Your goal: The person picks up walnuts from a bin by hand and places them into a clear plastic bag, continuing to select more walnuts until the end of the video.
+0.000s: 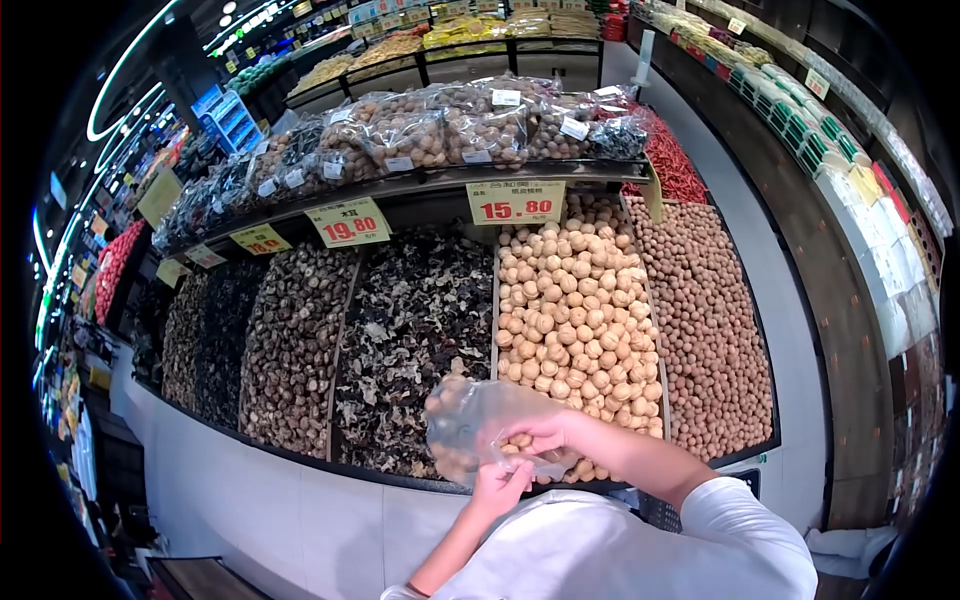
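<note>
A clear plastic bag (462,410) with round walnuts in its left part hangs over the front of the bins. At the bag's lower edge, my left hand (502,487) has its fingers closed on the plastic. My right hand (540,437) is at the bag's opening, its fingers curled round a few walnuts (517,443). Behind and to the right of the hands lies a bin of pale walnuts (575,310). Dried black fungus (410,320) fills the bin to the left, partly hidden by the bag.
Dried mushrooms (297,340) lie farther left, and small brown round goods (700,320) fill the bin on the right. Above the bins runs a shelf of bagged goods (400,135) with price signs (515,203). A dark basket (660,512) is partly visible below my right arm.
</note>
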### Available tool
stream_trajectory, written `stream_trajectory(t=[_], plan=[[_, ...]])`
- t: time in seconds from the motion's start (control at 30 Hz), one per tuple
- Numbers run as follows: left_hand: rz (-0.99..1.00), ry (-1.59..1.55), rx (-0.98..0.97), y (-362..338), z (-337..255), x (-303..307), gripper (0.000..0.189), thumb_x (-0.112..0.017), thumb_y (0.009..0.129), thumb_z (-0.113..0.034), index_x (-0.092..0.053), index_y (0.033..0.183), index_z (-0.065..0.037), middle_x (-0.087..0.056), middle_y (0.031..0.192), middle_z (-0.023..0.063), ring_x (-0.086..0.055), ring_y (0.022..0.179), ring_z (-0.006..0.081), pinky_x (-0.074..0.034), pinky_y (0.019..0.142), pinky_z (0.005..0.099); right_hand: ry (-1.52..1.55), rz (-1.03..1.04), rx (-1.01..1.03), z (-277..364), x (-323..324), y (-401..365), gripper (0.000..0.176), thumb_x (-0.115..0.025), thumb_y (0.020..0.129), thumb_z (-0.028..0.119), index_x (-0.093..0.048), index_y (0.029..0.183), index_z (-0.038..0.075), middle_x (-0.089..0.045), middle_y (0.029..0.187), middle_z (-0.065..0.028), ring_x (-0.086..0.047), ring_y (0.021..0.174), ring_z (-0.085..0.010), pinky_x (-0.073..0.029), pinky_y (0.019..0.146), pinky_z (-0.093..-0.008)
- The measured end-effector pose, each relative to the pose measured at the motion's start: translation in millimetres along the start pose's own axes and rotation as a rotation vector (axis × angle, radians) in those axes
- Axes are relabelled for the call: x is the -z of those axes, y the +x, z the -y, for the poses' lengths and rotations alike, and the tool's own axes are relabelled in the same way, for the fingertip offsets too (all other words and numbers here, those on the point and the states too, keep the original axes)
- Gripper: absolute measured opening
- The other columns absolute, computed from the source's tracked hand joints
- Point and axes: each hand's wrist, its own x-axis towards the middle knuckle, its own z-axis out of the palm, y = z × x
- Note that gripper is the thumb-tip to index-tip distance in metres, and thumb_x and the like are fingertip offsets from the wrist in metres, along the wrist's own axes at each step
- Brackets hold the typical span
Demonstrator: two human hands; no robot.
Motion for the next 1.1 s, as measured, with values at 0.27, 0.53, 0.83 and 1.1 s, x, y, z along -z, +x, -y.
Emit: stream_trajectory(t=[0.27,0.53,0.83,1.1], plan=[[-0.013,-0.051,-0.002,6,-14,3,0.026,-0.057,0.100,-0.005,-0.065,0.076,0.004,-0.064,0.067,0.0044,-0.059,0.059,0.0098,-0.048,0.056,0.0247,0.008,0.032,0.202,-4,0,-85,0.034,-0.062,0.097,0.010,-0.051,0.130,0.012,-0.065,0.116,-0.0075,-0.068,0.107,-0.0200,-0.056,0.066,-0.0262],[-0.076,-0.060,0.021,5,-12,-1,0.026,-0.055,0.101,-0.010,-0.064,0.080,0.003,-0.064,0.070,0.0058,-0.059,0.057,0.0111,-0.048,0.054,0.0248,0.143,-0.111,0.435,-18,-1,-168,0.029,-0.061,0.098,0.006,-0.051,0.125,0.012,-0.064,0.109,-0.0083,-0.070,0.100,-0.0206,-0.053,0.059,-0.0253],[-0.168,-0.040,0.035,-2,-16,-3,0.027,-0.057,0.101,-0.011,-0.063,0.078,0.002,-0.062,0.069,0.0039,-0.058,0.057,0.0087,-0.046,0.054,0.0230,-0.391,-0.865,0.495,-27,22,-223,0.027,-0.070,0.091,0.008,-0.058,0.115,0.007,-0.065,0.107,-0.0077,-0.069,0.092,-0.0179,-0.055,0.060,-0.0265],[-0.231,-0.020,0.024,-11,-16,-16,0.027,-0.056,0.102,-0.013,-0.062,0.079,0.002,-0.062,0.069,0.0048,-0.057,0.057,0.0094,-0.045,0.054,0.0232,-1.419,-1.052,0.687,-68,43,-186,0.032,-0.071,0.081,0.006,-0.061,0.112,0.008,-0.063,0.108,-0.0145,-0.065,0.097,-0.0357,-0.054,0.083,-0.0413]])
